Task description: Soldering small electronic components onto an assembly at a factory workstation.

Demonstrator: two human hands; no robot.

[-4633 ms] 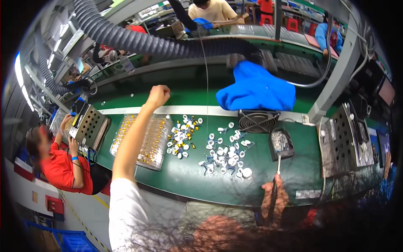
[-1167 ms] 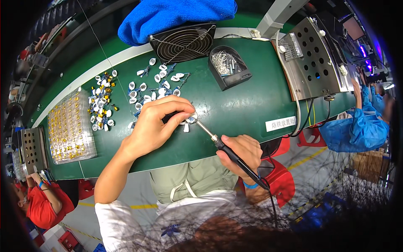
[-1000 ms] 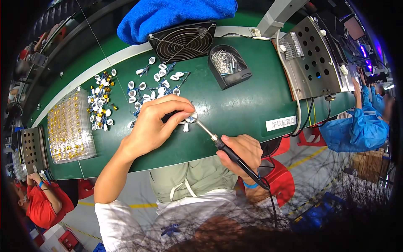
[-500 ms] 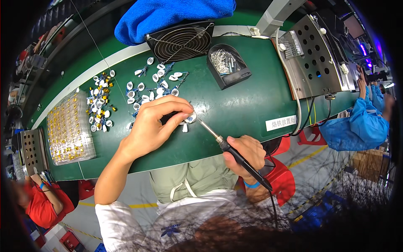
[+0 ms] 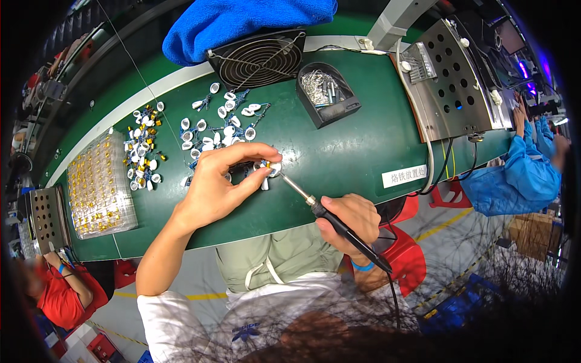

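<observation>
My left hand [image 5: 221, 184] has thumb and index finger at the edges of a small round white part [image 5: 275, 169], with a bit of gold showing beside it. In my right hand [image 5: 354, 222] is a black-handled soldering iron [image 5: 342, 228], held like a pen. Its metal tip points up and left and reaches the white part; whether it touches cannot be made out. Beyond my left hand lies a loose group of white oval parts with blue wires [image 5: 230, 130]. The fingers hide some of these.
Farther left are gold-and-white parts [image 5: 144, 145] and a clear tray of gold pieces [image 5: 100, 187]. A black fan [image 5: 257, 60] stands at the back beside a blue towel [image 5: 242, 24]. Right of it sit a black bin of metal pieces [image 5: 330, 110] and a perforated metal box [image 5: 451, 85].
My left thumb and index finger have spread slightly, and a gold bit now shows between them. The soldering iron and my right hand have shifted slightly left.
</observation>
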